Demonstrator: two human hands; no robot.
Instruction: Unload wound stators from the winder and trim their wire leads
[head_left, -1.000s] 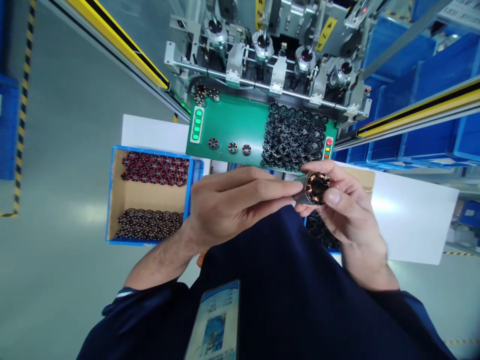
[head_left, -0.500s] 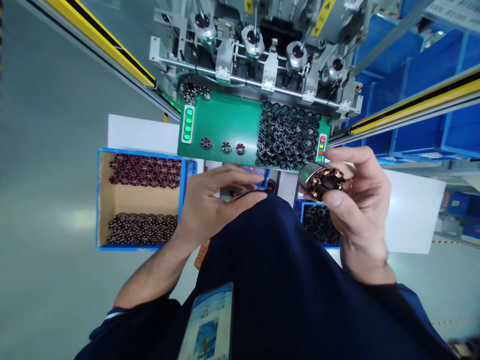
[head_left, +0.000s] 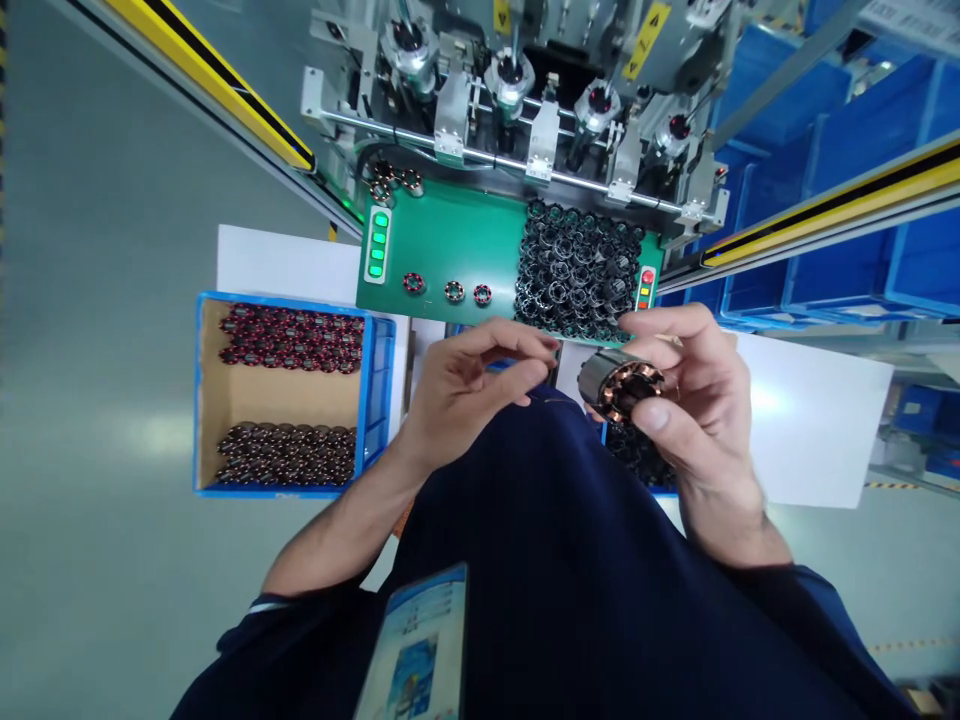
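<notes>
My right hand [head_left: 701, 400] grips a stator [head_left: 602, 378], a steel cylinder with copper windings around its open end, between the thumb and fingers. That winding end faces my right palm. To its left, my left hand [head_left: 472, 395] has its fingers curled and the thumb close to the index fingertip. A thin line, perhaps a wire, shows just below those fingertips; whatever the pinch holds is too small to make out. Beyond the hands, a green work surface [head_left: 442, 240] carries a block of black ring-shaped parts [head_left: 577, 270] and three small wound stators [head_left: 454, 291] in a row.
A machine [head_left: 540, 130] with several spindles stands behind the green surface. To the left is a blue-rimmed box [head_left: 285, 395] with rows of stators. A blue bin [head_left: 637, 455] of black parts sits below my right hand. Yellow-black posts [head_left: 225, 85] flank the machine.
My left hand has moved right and its fingers have curled from straighter to pinched. My right hand has brought the stator slightly left and down, so the hands are closer together.
</notes>
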